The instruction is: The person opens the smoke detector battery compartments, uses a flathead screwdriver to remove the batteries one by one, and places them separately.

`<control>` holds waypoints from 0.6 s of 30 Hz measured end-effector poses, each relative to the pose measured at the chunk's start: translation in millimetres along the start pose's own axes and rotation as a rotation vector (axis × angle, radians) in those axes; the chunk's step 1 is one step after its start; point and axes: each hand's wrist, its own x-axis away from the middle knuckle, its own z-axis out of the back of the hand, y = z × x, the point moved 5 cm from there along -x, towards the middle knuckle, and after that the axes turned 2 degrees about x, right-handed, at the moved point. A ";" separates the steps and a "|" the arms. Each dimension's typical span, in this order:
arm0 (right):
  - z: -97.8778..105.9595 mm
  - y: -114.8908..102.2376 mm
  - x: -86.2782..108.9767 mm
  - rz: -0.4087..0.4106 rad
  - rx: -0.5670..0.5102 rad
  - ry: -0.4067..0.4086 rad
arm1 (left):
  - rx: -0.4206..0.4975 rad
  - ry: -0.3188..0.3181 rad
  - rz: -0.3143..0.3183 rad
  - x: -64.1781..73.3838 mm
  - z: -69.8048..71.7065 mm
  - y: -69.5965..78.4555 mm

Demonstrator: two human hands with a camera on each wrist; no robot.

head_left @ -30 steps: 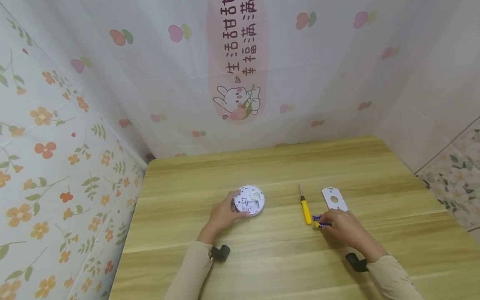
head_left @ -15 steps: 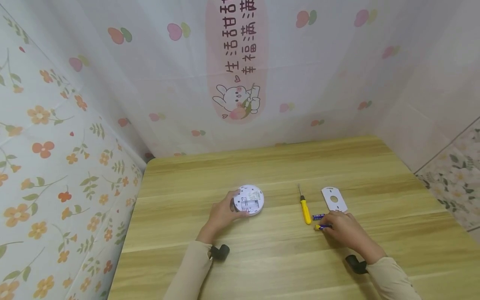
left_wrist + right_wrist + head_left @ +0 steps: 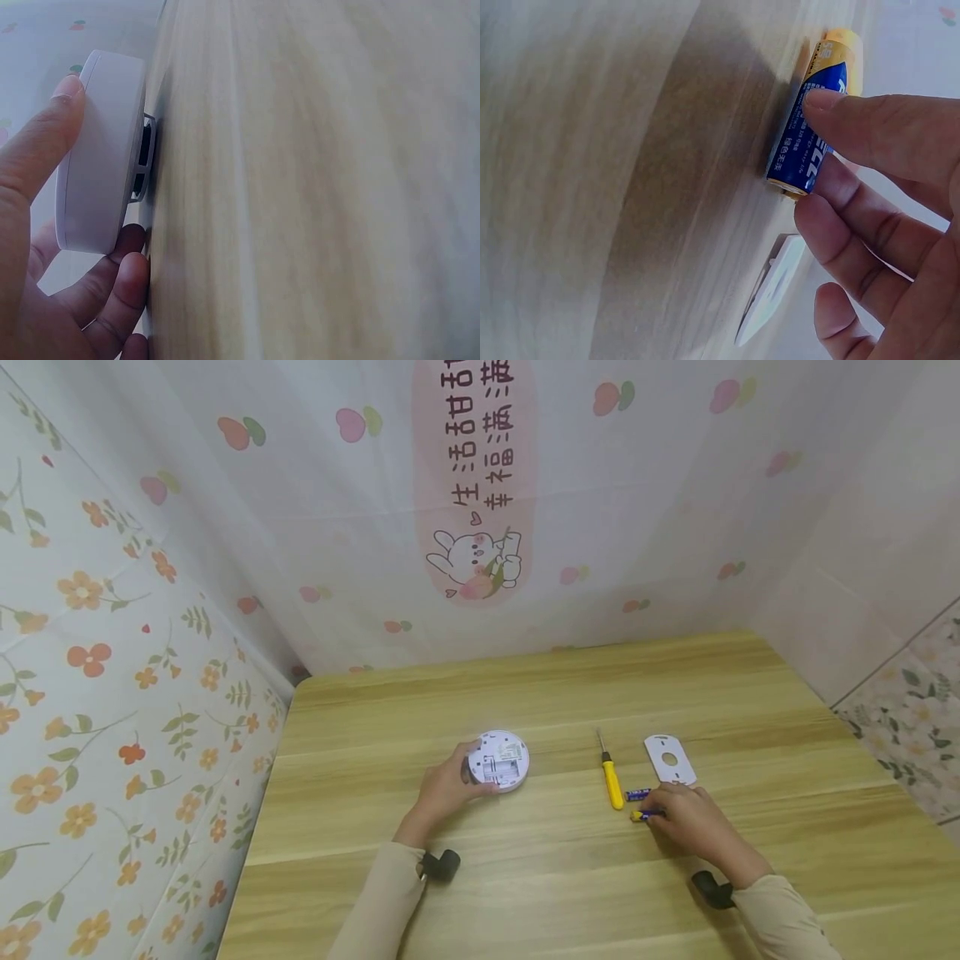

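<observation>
My left hand (image 3: 445,789) grips the edge of a round white smoke alarm (image 3: 491,748) near the table's middle. Its back faces up, showing a battery compartment with no battery in it. From the side, in the left wrist view, the thumb lies on the rim of the smoke alarm (image 3: 105,157), and a dark vented part faces the table. At the right, my right hand (image 3: 692,817) pinches a blue and yellow AA battery (image 3: 806,124) between thumb and fingers, close over the table. A second battery (image 3: 637,794) lies just behind it, partly hidden by the fingers.
A yellow-handled screwdriver (image 3: 612,783) lies left of the batteries, its tip pointing away. Beyond the right hand lies a white mounting plate (image 3: 680,770) with a round hole. Printed curtains (image 3: 337,568) hang along the table's back and left side.
The battery in my right fingers has shifted slightly toward the table's front, and more of the second battery shows. My left hand and the smoke alarm have stayed still.
</observation>
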 end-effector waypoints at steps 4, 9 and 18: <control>-1.7 0.8 -0.2 -0.005 0.003 -0.002 | -0.002 -0.003 0.010 0.0 -0.6 -1.0; -3.5 1.4 -0.3 -0.011 -0.001 -0.006 | -0.014 -0.003 0.011 0.4 -0.9 -0.6; -2.5 2.1 -0.9 -0.037 0.002 -0.016 | -0.019 -0.002 0.007 0.9 0.1 1.2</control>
